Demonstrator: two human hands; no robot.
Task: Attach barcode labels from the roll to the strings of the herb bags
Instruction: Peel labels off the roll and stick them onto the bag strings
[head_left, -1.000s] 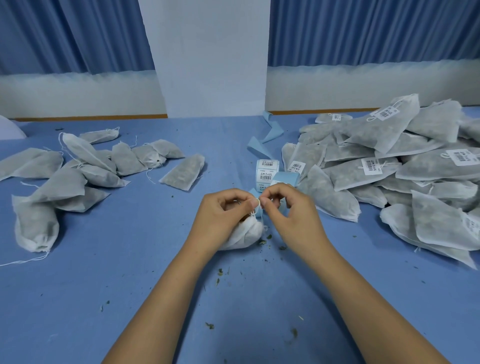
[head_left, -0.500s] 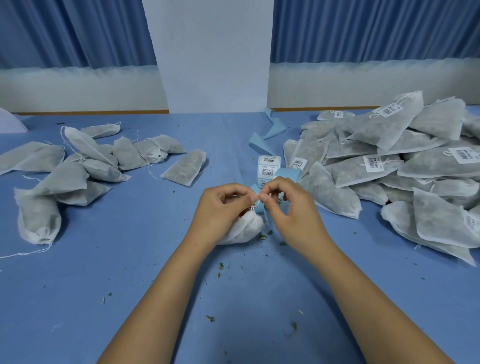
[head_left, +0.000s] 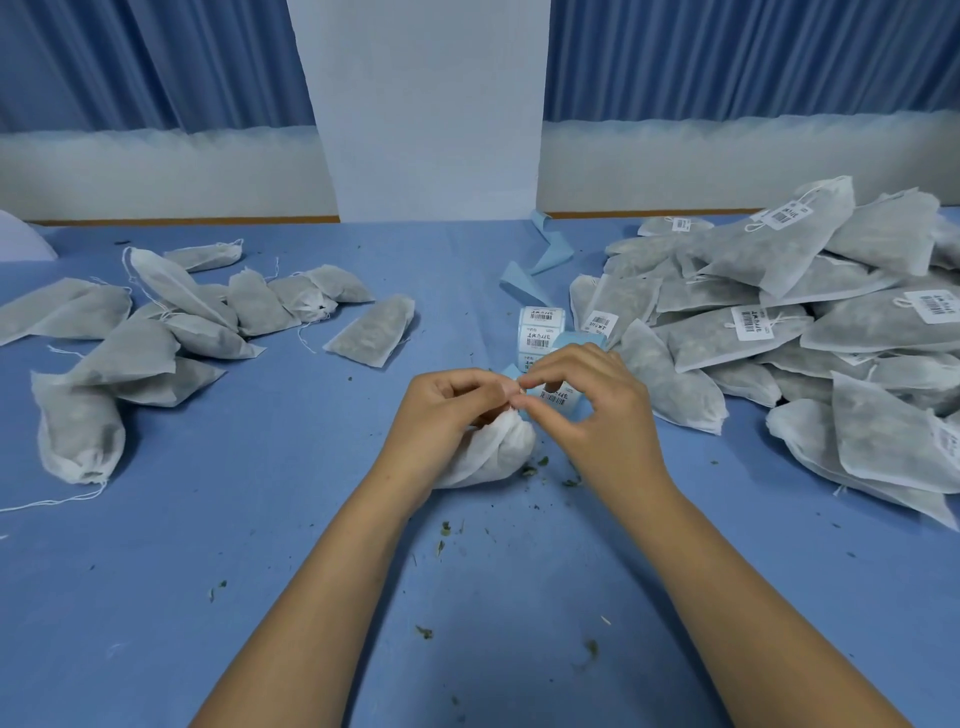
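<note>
A white fabric herb bag (head_left: 488, 457) is pinched at its neck by the left hand (head_left: 447, 410) and right hand (head_left: 587, 410); apparently its string is held. Labelled grey bags (head_left: 753, 332) are piled right, unlabelled ones (head_left: 171, 332) left.

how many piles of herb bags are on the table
2: one pile at left with no labels showing, one labelled pile at right. A separate bag lies at centre front, apart from both.
</note>
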